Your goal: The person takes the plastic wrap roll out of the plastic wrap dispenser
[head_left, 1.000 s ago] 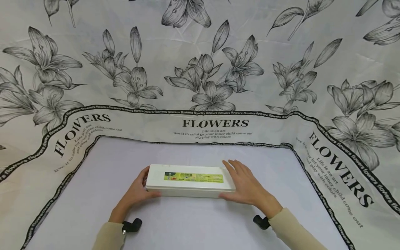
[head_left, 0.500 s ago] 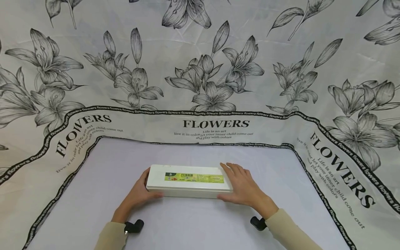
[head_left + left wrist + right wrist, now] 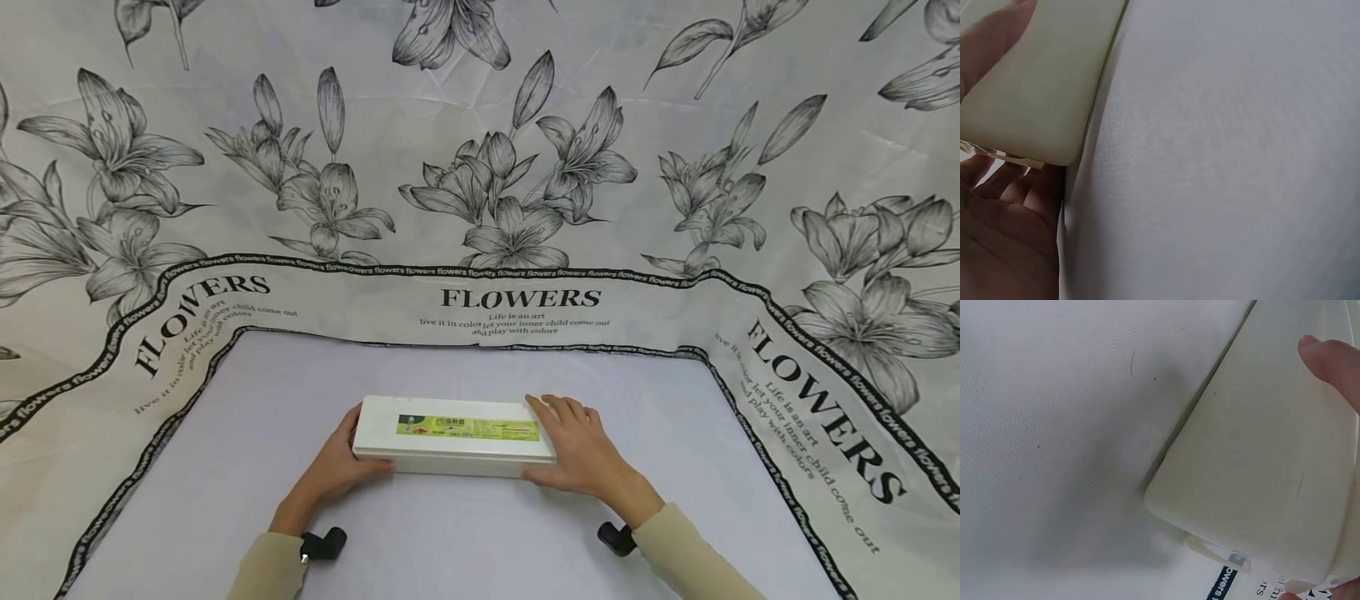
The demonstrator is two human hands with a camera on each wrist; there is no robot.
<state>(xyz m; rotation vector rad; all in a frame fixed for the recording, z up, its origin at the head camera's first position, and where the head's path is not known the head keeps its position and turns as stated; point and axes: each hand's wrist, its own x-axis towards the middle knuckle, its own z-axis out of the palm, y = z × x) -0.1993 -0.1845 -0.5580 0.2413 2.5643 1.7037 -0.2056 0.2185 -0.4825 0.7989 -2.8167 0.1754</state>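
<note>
A long white lidded cling film box (image 3: 453,437) with a yellow-green printed label (image 3: 468,427) sits in the middle of the white table, its long side facing me. My left hand (image 3: 333,462) grips its left end, thumb along the front wall and fingers behind the end; the left wrist view shows that hand's fingers (image 3: 1016,187) at the box's short end. At the other end my right hand (image 3: 581,450) holds the box, thumb low on the front and fingers reaching over the lid's right edge. The right thumb (image 3: 1329,359) presses the front wall in the right wrist view.
White cloth (image 3: 465,542) covers the table. Behind and at both sides runs a border band (image 3: 525,304) printed with "FLOWERS", below a backdrop of black lily drawings (image 3: 510,192). A black camera mount (image 3: 324,543) shows at my left wrist, another (image 3: 617,538) at the right.
My right hand has shifted a little to the left and farther onto the box's right end. Left hand and box stay almost where they were.
</note>
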